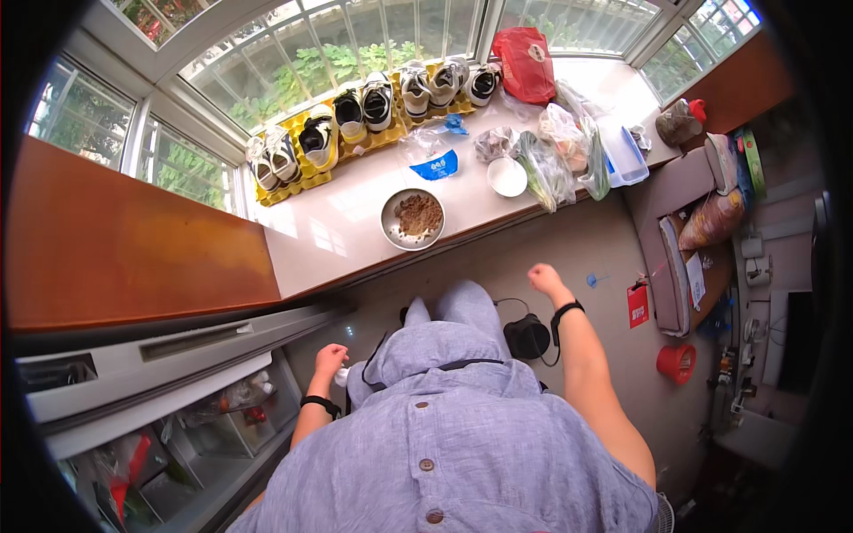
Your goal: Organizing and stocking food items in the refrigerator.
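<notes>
My right hand [548, 278] hangs over the floor to the right of my legs, its fingers curled in, and I see nothing in it. Down at my left side is my left hand [330, 360], its fingers partly bent. Just below it shows a small white thing [342, 377]; whether the hand holds it, I cannot tell. Before me on the windowsill counter [333, 230] stands a metal bowl [392, 230] with brown crumbly stuff in it. A white bowl [507, 177] sits farther right, beside leeks in a plastic bag [541, 174].
Several pairs of shoes [320, 140] stand on yellow egg trays [293, 186] along the window. A red bag [526, 66] and a plastic container [625, 160] are at right. At left is an open freezer drawer [220, 443]. A red bin [676, 364] and a sofa [650, 200] stand on the right.
</notes>
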`<state>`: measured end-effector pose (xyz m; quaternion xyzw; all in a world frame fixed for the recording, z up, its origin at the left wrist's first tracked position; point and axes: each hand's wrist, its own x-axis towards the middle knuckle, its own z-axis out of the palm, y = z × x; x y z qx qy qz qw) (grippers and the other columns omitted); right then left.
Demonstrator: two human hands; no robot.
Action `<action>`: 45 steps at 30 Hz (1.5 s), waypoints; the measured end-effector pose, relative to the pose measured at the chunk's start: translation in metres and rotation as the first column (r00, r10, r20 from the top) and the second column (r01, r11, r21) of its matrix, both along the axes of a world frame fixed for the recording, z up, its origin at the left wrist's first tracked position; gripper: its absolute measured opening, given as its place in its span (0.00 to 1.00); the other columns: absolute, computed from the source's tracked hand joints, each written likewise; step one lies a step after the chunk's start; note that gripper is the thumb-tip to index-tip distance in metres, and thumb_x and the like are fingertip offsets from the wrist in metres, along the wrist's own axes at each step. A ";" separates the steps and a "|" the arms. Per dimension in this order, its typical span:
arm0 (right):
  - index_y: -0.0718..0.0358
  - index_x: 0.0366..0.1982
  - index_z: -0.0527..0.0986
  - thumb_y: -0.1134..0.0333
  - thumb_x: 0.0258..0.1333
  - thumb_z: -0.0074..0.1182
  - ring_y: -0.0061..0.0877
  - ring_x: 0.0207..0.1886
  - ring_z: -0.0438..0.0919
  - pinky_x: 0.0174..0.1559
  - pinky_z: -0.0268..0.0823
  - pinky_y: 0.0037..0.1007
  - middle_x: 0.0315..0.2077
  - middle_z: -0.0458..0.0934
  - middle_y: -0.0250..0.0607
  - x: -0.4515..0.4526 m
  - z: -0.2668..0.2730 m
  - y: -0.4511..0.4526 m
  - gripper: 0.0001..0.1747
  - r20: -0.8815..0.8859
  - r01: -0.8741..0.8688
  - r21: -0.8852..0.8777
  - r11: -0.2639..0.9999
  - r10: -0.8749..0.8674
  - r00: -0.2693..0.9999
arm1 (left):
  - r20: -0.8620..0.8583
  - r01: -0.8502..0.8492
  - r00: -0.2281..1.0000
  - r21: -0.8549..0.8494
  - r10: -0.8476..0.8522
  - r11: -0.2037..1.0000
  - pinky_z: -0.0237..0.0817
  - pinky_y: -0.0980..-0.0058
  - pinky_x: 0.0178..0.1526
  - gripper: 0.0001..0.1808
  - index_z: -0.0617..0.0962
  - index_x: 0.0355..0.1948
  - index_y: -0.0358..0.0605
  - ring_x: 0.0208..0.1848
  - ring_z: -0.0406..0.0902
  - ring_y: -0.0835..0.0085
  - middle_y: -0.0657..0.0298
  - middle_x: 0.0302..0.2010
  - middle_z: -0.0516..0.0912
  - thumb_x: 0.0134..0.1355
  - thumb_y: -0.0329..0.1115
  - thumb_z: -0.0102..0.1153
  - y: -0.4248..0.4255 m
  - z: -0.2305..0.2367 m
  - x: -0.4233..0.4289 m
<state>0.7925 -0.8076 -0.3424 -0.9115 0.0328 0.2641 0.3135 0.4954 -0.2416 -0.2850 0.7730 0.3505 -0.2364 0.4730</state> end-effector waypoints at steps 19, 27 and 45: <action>0.77 0.51 0.59 0.70 0.41 0.57 0.31 0.20 0.75 0.23 0.69 0.33 0.26 0.75 0.48 0.357 -0.129 0.112 0.34 0.016 0.567 0.137 0.812 -0.574 0.819 | -0.162 -0.370 0.904 0.172 0.397 0.913 0.68 0.77 0.34 0.08 0.82 0.33 0.40 0.29 0.76 0.79 0.64 0.27 0.83 0.57 0.33 0.56 -0.190 0.077 -0.048; 0.73 0.34 0.75 0.66 0.44 0.54 0.44 0.42 0.79 0.45 0.70 0.38 0.36 0.79 0.59 0.370 -0.101 0.128 0.17 -0.083 0.410 -0.140 0.901 -0.423 0.902 | -0.132 -0.524 0.835 0.108 0.535 0.845 0.68 0.79 0.36 0.09 0.81 0.38 0.39 0.31 0.77 0.79 0.64 0.30 0.83 0.58 0.29 0.54 -0.216 0.097 0.028; 0.65 0.29 0.79 0.59 0.45 0.52 0.38 0.32 0.80 0.37 0.69 0.37 0.29 0.81 0.50 0.503 -0.007 0.183 0.16 0.290 -0.045 0.054 0.998 0.028 0.957 | -0.091 -0.665 0.731 0.127 0.676 0.736 0.67 0.79 0.34 0.07 0.81 0.37 0.40 0.30 0.77 0.78 0.63 0.28 0.83 0.59 0.30 0.55 -0.246 0.104 0.030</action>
